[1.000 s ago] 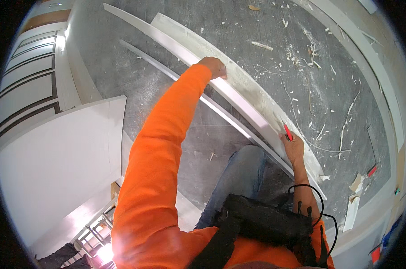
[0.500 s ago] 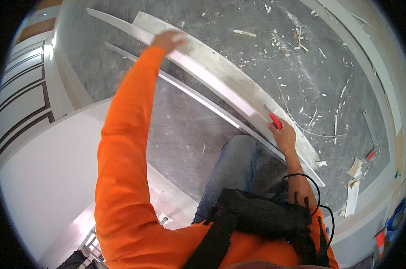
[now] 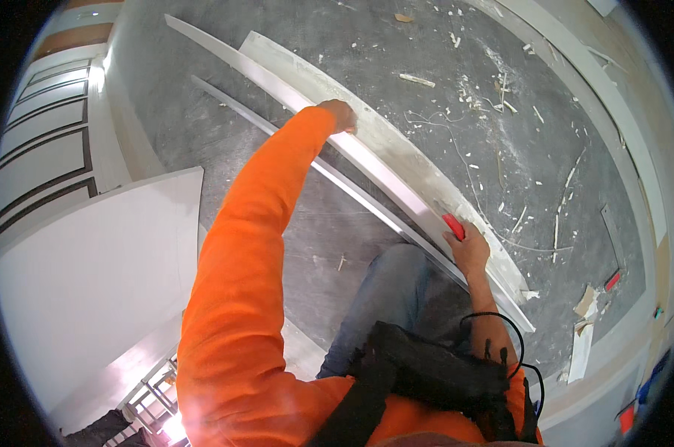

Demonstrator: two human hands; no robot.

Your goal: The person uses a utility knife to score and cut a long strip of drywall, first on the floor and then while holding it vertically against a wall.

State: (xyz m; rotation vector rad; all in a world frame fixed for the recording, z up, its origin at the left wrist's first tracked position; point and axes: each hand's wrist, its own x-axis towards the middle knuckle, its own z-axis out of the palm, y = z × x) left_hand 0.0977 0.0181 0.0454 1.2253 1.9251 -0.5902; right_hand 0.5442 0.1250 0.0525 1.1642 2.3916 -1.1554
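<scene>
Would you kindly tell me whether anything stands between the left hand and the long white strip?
Nothing visible does: the left hand appears to be directly on the long strip. The thin strip lies on the near side, passing below the orange sleeve, not in between.

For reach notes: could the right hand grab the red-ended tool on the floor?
Probably not immediately: the right hand holds a red tool, though the way to the red-ended tool looks free.
</scene>
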